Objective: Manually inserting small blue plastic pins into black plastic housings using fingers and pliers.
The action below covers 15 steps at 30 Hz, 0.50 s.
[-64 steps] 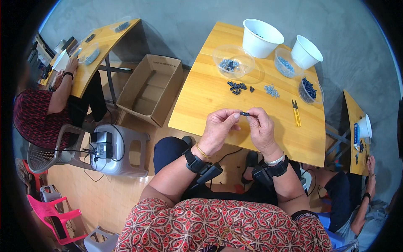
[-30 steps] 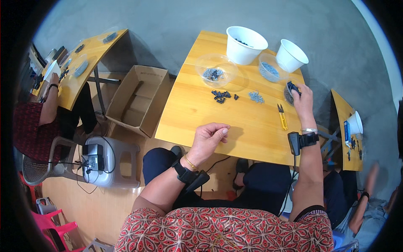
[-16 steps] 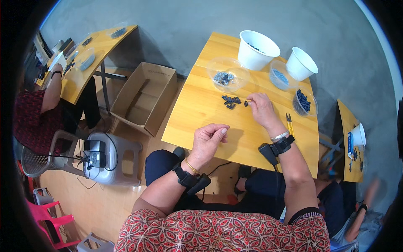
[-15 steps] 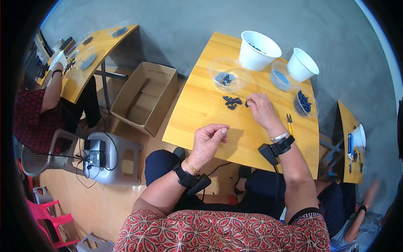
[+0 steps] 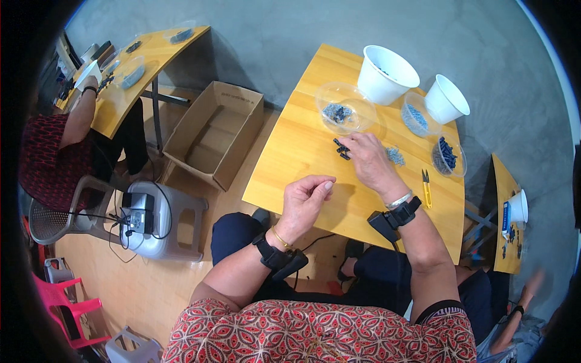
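Left side first: the left hand (image 5: pixel 304 204) is at the bench's (image 5: pixel 281 163) front edge, toward the left corner, thumb laid against a curled forefinger. Those fingers look closed; whether anything is pinched inside, I can't tell. If there is a small part in there, a slack thumb could drop it over that edge.

Across now to the black parts (image 5: pixel 342 153), a loose heap left of the bench's middle, nearer the front edge than the left tub (image 5: pixel 364 110). A clumsy touch could scatter them or lift two together. And over the heap's right side, the right hand (image 5: pixel 370 162): back of the hand up, fingers bent down toward the heap, tips partly hidden, so no telling if they grip one. Its forearm slants in over the front edge, toward the right corner.

Just beside that hand, the grey bits (image 5: pixel 396 156); a wide palm could sweep them in among the black. Then the snips (image 5: pixel 427 190), blades toward the back edge; a careless wrist could catch the points. Last, the right tub (image 5: pixel 462 161), hard by the right edge, where a knock might spill it.
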Tool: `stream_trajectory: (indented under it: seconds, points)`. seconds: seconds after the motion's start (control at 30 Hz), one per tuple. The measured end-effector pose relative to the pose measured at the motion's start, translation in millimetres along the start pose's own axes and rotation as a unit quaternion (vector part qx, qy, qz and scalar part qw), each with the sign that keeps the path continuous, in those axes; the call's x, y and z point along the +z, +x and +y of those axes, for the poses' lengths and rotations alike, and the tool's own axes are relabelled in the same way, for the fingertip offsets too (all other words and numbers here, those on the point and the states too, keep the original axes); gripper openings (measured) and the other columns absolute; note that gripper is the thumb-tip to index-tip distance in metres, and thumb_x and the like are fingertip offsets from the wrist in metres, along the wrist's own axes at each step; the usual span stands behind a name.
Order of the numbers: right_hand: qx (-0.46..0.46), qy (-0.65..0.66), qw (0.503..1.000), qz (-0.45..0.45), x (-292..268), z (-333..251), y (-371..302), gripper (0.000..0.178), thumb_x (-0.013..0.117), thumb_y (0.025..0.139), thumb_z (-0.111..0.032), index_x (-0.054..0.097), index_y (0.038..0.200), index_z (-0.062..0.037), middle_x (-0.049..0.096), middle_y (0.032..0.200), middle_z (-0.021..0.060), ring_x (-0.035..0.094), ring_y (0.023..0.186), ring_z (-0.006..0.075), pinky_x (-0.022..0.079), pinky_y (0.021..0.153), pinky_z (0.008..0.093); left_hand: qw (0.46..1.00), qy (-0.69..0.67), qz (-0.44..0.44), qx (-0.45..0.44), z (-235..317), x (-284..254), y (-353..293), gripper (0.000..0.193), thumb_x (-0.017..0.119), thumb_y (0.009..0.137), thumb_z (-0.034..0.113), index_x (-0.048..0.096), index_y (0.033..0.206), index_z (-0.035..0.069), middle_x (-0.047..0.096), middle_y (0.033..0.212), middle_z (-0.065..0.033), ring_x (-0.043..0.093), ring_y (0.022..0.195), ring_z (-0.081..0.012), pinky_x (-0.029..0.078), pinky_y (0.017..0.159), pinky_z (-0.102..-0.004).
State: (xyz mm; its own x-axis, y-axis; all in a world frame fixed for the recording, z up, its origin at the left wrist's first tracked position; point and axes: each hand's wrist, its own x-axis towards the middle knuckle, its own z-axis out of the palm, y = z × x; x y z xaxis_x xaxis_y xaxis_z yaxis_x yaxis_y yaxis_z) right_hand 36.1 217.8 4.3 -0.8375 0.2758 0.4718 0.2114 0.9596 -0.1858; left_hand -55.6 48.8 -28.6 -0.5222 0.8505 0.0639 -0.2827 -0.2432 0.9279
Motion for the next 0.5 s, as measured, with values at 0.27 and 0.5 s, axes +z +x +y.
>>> stream_trajectory:
  seconds: [0.27,0.5]
  points:
    - [-0.022,0.024,0.999,-0.015,9,-3,5,0.015,0.060,0.069,0.002,0.056,0.084,-0.0010,0.053,0.084,0.0128,0.049,0.083,0.0308,0.042,0.075,0.0380,1.000,0.001,0.005,0.004,0,2,1,0.015,0.055,0.085,0.006,0.063,0.094,-0.003,0.059,0.072,-0.0023,0.053,0.065,-0.0069,0.046,0.062,-0.0203]
    - [-0.029,0.008,0.999,-0.033,8,-10,-6,0.017,0.059,0.068,0.002,0.054,0.084,-0.0005,0.051,0.079,0.0129,0.048,0.082,0.0312,0.042,0.073,0.0383,1.000,-0.006,0.002,0.001,-2,-1,-5,0.015,0.055,0.085,0.007,0.063,0.094,-0.003,0.060,0.073,-0.0022,0.053,0.065,-0.0067,0.046,0.062,-0.0203]
